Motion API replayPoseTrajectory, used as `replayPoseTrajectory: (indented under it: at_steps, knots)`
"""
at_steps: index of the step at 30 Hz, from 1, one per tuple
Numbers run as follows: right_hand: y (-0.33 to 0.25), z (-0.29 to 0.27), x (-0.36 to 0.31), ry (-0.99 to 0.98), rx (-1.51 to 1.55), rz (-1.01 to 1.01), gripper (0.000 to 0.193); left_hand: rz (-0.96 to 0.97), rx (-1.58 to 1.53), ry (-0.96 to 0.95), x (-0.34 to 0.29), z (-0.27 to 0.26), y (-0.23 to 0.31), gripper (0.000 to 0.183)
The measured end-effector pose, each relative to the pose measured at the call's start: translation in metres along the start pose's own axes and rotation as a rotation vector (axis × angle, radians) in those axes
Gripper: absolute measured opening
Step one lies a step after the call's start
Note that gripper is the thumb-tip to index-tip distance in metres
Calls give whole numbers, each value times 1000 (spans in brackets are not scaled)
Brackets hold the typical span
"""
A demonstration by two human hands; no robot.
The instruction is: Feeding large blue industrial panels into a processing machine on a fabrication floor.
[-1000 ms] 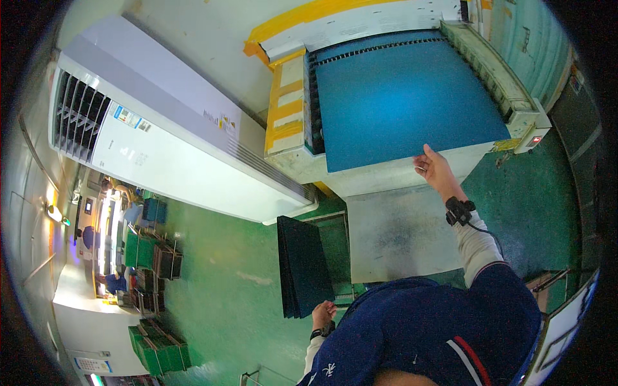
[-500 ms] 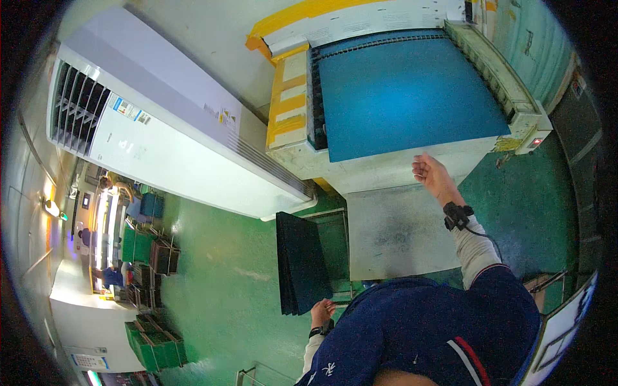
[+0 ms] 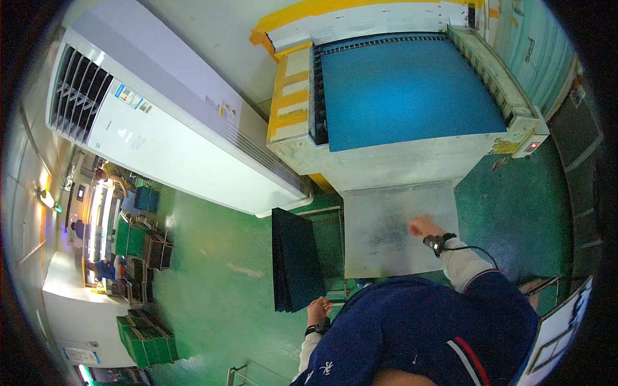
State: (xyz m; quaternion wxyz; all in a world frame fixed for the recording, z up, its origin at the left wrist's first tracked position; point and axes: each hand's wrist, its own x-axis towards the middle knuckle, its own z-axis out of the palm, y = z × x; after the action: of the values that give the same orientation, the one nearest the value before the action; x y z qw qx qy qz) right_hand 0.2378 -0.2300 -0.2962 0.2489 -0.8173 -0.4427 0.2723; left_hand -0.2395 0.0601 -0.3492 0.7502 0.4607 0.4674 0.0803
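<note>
A large blue panel [image 3: 412,93] lies on the conveyor bed of a pale machine [image 3: 386,159], its near edge along the machine's front. Below it, my right hand [image 3: 425,226] is over a grey metal sheet [image 3: 380,225], apart from the blue panel. Motion smears its fingers, so their state does not show. My left hand [image 3: 317,311] is low at the lower corner of several dark panels [image 3: 295,264] standing on edge. Its fingers are curled closed. Whether they grip anything is hidden.
A long white air conditioner [image 3: 193,154] slants across the left. A metal rack [image 3: 338,248] stands beside the dark panels. Green crates [image 3: 147,338] and a person [image 3: 116,177] are farther left. A frame of thin rails [image 3: 248,376] is at the bottom edge.
My right hand has come down from the blue panel's near edge to over the grey sheet. The blue panel sits slightly farther into the machine. My left hand stays by the dark panels.
</note>
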Motion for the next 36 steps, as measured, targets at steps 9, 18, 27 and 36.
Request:
replayPoseTrajectory:
  at_steps: [9, 18, 27, 36]
  knots:
    - [96, 113, -83, -417, -464, 53, 16, -281, -325, 159, -26, 19, 30, 10]
    - [117, 136, -88, -441, -230, 57, 12, -291, -346, 118, -18, 19, 33, 9]
    - [130, 175, -64, -94, 278, -346, 14, -301, -301, 178, -29, 17, 31, 13]
    - [84, 155, -75, -235, 1169, 789, 18, -290, -301, 156, -37, 0, 20, 10]
